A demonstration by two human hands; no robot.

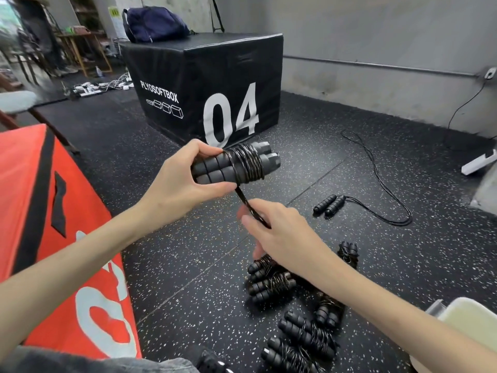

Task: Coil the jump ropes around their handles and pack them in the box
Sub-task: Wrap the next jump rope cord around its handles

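Left hand grips coiled handles, right hand pinches rope tail above open floor.

A black jump rope half-coiled round paired foam handles sits mid-frame, coiled bundles lower right, an uncoiled rope right.

Two bare forearms reach forward from the bottom of the frame. The left arm enters from the lower left and angles up toward the centre. The left hand is raised at mid-frame, thumb underneath and fingers curled over the top, its grip closed around a pair of handles. The right arm comes in from the lower right, crossing diagonally upward. The right hand sits lower and just right of the left, back facing up, thumb and fingers pinching a strand of rope.
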